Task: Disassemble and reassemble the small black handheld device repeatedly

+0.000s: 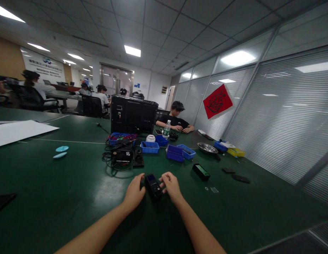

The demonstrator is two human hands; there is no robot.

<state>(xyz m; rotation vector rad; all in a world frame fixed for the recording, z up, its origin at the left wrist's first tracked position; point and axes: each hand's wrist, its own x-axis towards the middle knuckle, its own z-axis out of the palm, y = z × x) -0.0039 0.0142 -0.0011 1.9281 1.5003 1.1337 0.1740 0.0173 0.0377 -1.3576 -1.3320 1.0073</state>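
Note:
A black handheld device (153,185) with a small dark screen and pale buttons lies face up on the green table, between my two hands. At its left side, my left hand (134,190) is open, with the thumb apart from the fingers and the fingertips close to the edge. My right hand (171,186) is beside the other edge, fingers bent but apart, not wrapped round the device. Whether either hand's fingertips touch it is hard to tell. Further right lies a black casing with a green panel (201,171). Near it are a small white ring (206,188) and a clear piece (214,190).
Ahead stand a black box with cables (122,156), a blue tray (150,147), a purple box (175,153) and a baseball (150,138). A water bottle (166,129) and metal bowl (207,148) are beyond. Dark flat pieces (240,178) lie right. A person (177,120) sits opposite.

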